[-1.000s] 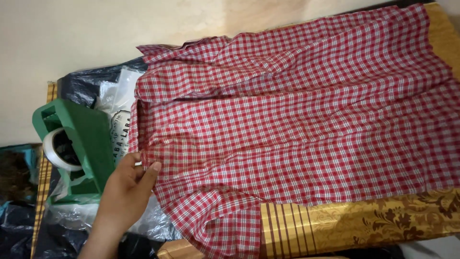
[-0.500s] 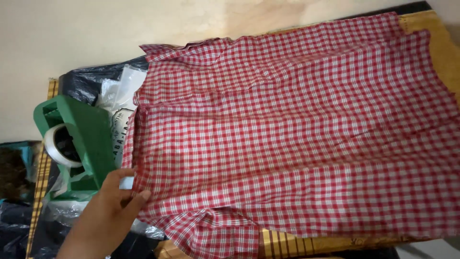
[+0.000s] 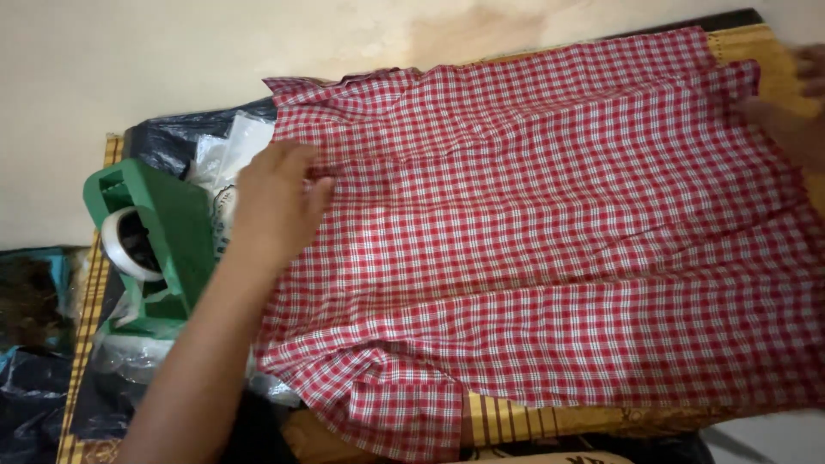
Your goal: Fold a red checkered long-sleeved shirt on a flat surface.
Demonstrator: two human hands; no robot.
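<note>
Red-and-white checked shirt (image 3: 550,241) spread flat across a gold-patterned table (image 3: 601,421), collar end toward the left beside crinkled clear plastic bags (image 3: 219,159) and a green tape dispenser (image 3: 159,245) holding a roll of clear tape (image 3: 120,249). Left hand (image 3: 279,202) pressed palm-down on the cloth near the collar, fingers loosely spread, clasping nothing. Right hand (image 3: 795,107) blurred at the far right hem, touching the fabric; grip impossible to tell.

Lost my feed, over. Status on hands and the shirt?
Left hand flat on the checked shirt near its collar end. Right hand blurred at the far hem, grip unclear. Shirt spread flat. Green tape dispenser beside the left hand.
</note>
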